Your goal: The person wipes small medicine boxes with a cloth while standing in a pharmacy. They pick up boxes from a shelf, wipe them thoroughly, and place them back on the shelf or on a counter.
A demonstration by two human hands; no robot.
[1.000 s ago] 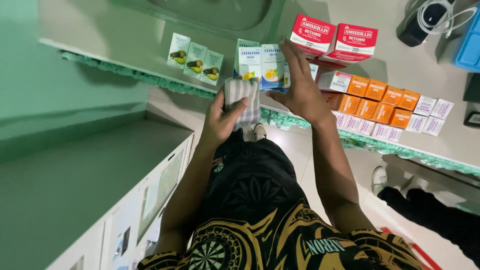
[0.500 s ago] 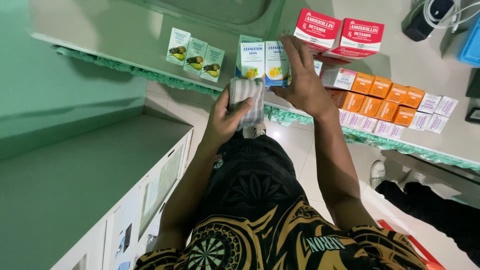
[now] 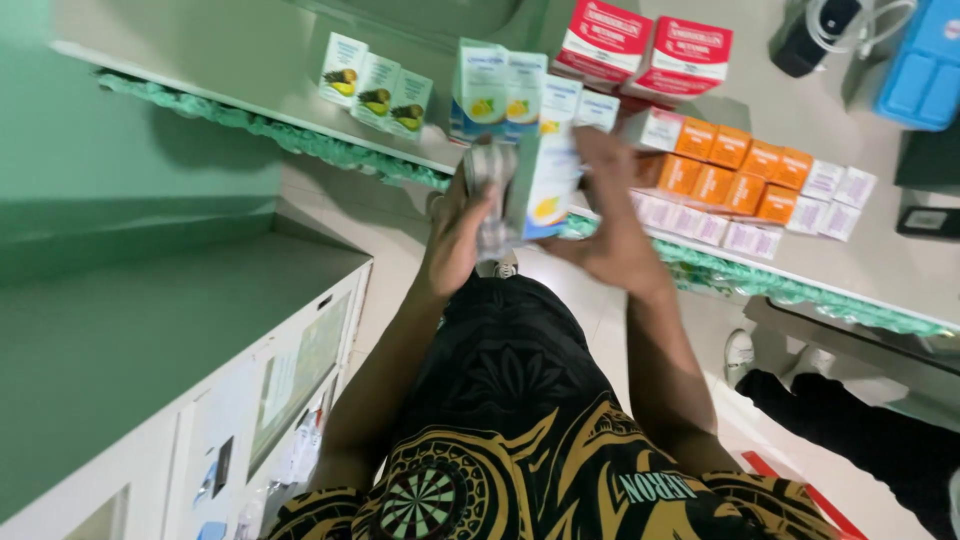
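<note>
Holding a white-and-blue carton [image 3: 543, 180] closed in the right hand [image 3: 610, 235], keep its grip firm. The left hand [image 3: 462, 235] is wrapped round silvery blister packs [image 3: 488, 185]; judging by this, slide them apart slowly above the bench [image 3: 860, 265].

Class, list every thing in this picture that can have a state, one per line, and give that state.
Left hand: closed round a silvery packet.
Right hand: gripping a white and blue carton, lifted off the counter.
Green and white cartons: upright, in a row.
Red boxes: lying flat, side by side.
Orange boxes: lying flat, in rows.
</note>
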